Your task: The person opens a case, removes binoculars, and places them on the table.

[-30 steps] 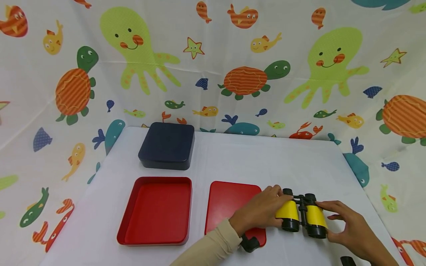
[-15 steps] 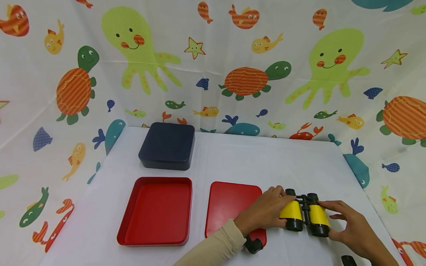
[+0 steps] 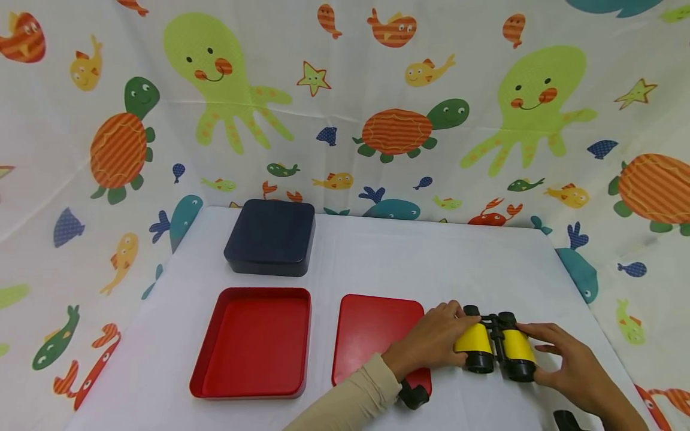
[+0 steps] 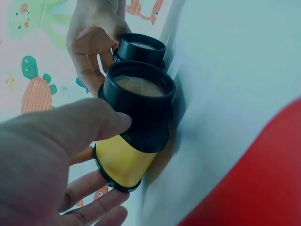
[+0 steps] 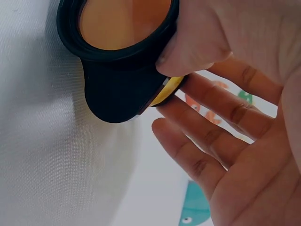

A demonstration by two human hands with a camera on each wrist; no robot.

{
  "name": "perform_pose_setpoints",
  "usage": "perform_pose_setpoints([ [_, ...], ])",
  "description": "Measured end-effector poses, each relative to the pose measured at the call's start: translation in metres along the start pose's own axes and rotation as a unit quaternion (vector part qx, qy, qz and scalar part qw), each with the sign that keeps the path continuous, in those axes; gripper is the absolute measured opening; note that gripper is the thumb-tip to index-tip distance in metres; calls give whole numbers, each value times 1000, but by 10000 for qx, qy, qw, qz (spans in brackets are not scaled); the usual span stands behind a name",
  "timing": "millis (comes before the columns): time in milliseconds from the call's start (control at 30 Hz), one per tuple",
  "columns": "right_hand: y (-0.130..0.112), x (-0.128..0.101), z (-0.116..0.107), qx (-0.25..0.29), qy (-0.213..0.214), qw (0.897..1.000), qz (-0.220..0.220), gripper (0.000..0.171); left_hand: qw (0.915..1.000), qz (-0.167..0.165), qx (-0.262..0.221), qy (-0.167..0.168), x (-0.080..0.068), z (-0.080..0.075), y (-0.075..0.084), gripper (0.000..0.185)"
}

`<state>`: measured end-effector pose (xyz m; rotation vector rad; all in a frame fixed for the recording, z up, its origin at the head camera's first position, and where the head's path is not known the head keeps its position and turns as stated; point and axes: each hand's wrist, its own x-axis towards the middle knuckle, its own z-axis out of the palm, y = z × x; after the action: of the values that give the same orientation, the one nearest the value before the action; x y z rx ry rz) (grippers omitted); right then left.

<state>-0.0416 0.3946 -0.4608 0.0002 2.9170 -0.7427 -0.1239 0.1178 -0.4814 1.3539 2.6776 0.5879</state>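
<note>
Yellow and black binoculars (image 3: 498, 344) lie on the white table at the right, their wide lenses toward the person. My left hand (image 3: 433, 336) grips the left barrel, thumb on the black lens end (image 4: 141, 106) and fingers at the far end, as the left wrist view shows. On the other side my right hand (image 3: 571, 365) holds the right barrel between thumb and fingers. In the right wrist view the thumb presses near the lens rim (image 5: 120, 56). A flat red lid (image 3: 372, 329) lies partly under my left forearm.
An open red box (image 3: 248, 341) stands left of the lid, with a dark navy box (image 3: 271, 236) behind it. A sea-animal curtain (image 3: 345, 108) hangs behind the white table (image 3: 431, 257). Black wrist devices show below both hands.
The binoculars have slid slightly to the right, with both hands holding them. My left hand and forearm have shifted right along with them. The boxes and lid have stayed in place.
</note>
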Motion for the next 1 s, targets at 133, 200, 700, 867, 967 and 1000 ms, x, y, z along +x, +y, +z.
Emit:
perform_pose_setpoints([
  [133,1,1,-1,-1,-106,9999,58,87,9997,-100,-189,-97,0,-1,-1,72],
  [200,2,1,-2,3,-167,9998,114,87,9995,-123,-250,-125,0,-1,-1,73],
  [700,-18,5,-8,-395,-307,9986,181,92,9990,-149,-376,-172,-10,-16,-6,78],
  [867,-29,5,-7,-357,-4,9992,-201,87,9994,-142,-288,-135,-13,-23,-6,79],
  [967,-37,5,-5,-344,170,9985,-392,86,9994,-139,-311,-45,-17,-30,-7,79],
  [1000,-39,6,-5,-334,221,9981,-461,87,9993,-138,-346,1,-18,-32,-7,80],
])
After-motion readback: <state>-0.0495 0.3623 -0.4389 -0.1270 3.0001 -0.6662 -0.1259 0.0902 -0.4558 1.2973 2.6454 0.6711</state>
